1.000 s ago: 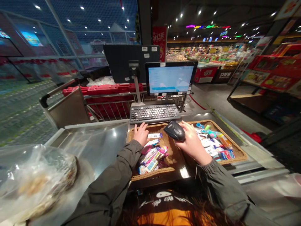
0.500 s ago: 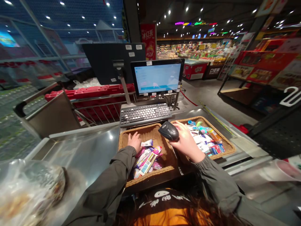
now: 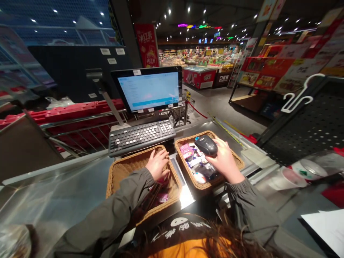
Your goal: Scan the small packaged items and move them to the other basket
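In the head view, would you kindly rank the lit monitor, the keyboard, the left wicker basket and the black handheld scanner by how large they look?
1. Left wicker basket, though it sits nearer the camera, which flatters it.
2. Lit monitor and keyboard: too alike to rank.
3. Black handheld scanner, held in the right hand, clearly smallest.

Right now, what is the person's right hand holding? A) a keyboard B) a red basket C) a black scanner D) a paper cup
C: the right hand grips a black scanner over the right wicker basket of small packets, while the left hand reaches into the left wicker basket. The keyboard lies untouched behind the baskets.
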`<action>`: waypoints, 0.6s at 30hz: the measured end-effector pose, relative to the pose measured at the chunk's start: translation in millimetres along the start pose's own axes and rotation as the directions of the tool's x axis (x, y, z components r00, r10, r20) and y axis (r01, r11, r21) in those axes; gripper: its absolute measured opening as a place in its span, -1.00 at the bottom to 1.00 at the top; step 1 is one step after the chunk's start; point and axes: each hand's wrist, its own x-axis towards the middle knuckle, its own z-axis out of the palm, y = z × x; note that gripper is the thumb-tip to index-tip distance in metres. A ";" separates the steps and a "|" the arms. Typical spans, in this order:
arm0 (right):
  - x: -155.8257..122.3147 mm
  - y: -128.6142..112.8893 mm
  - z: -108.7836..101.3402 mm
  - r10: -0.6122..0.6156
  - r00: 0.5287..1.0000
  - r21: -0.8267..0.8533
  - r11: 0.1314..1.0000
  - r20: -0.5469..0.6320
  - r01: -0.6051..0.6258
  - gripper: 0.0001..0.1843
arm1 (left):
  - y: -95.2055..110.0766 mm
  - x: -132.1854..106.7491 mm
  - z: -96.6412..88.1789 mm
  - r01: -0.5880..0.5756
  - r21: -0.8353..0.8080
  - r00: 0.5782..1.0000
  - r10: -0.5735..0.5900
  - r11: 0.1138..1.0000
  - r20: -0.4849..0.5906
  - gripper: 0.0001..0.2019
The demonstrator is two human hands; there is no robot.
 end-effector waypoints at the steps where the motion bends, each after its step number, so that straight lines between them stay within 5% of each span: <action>1: 0.2 11.1 -3.1 0.037 0.999 -0.018 0.999 -0.026 -0.037 -0.45 | 9.8 12.9 -1.4 -0.040 -0.011 0.999 0.040 0.999 -0.015 -0.68; 8: 0.8 68.2 -29.8 0.124 0.981 -0.047 0.990 -0.150 -0.132 -0.42 | 68.1 104.2 3.1 -0.214 -0.050 0.977 0.213 0.975 -0.027 -0.63; 18: 5.3 107.1 -38.3 0.179 0.977 -0.041 0.982 -0.119 -0.185 -0.51 | 122.4 207.8 38.4 -0.312 0.013 0.949 0.313 0.950 -0.032 -0.72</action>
